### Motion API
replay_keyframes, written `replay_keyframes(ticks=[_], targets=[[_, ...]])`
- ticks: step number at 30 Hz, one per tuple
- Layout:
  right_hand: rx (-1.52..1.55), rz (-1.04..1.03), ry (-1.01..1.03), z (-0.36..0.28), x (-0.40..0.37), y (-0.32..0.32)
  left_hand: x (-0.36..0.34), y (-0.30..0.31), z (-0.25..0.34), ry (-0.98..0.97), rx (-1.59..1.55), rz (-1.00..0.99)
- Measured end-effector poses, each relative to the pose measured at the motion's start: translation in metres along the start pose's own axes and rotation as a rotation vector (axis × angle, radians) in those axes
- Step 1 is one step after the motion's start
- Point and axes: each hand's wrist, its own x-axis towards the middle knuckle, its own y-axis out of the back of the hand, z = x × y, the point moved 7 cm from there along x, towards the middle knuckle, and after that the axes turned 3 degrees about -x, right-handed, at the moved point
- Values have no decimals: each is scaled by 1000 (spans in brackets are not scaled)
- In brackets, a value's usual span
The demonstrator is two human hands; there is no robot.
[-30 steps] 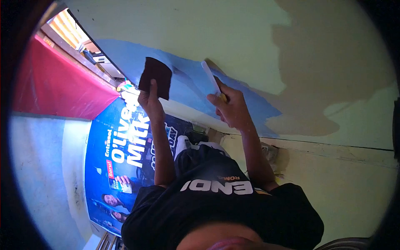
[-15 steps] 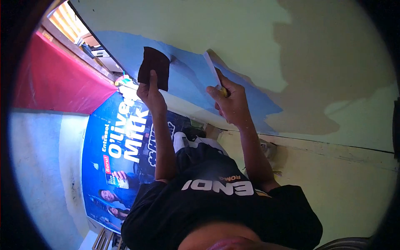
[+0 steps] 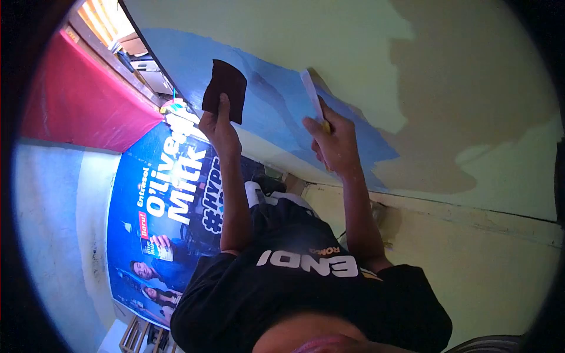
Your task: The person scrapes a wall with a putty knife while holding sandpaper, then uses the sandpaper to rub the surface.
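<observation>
My left hand (image 3: 220,130) is closed on a dark brown sheet of sandpaper (image 3: 226,88), its thumb pressed flat on the near face. The sheet stands up from the fingers, slightly curled, and overlaps the blue patch (image 3: 188,53) of the wall in this view. Off to the right, my right hand (image 3: 338,140) grips a putty knife (image 3: 312,94) with a pale flat blade and a bit of yellow at the handle. Its blade points up and away, close to the edge of the blue patch, with a shadow beside it. Most of the handle is hidden in my fingers.
Pale green wall (image 3: 329,35) spreads across the top and right, with a large shadow on it. A blue printed banner (image 3: 132,206) hangs at left below a red panel (image 3: 88,100). A wooden rack (image 3: 134,336) stands at lower left.
Both hands have shifted slightly to the right in view, each still holding its thing. The banner and wall have shifted a little as the camera turned.
</observation>
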Motion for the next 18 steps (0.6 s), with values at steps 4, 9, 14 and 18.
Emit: replay_keyframes(ticks=[4,9,14,18], targets=[[12,53,60,-4,5,-6,3,-1,3,40,-20,15],[27,-26,-11,-16,13,-15,2,4,9,11,-9,33],[15,-16,-46,-13,10,-9,2,4,16,-8,-58,40],[44,-33,20,-23,18,-19,3,12,18,14,11,33]])
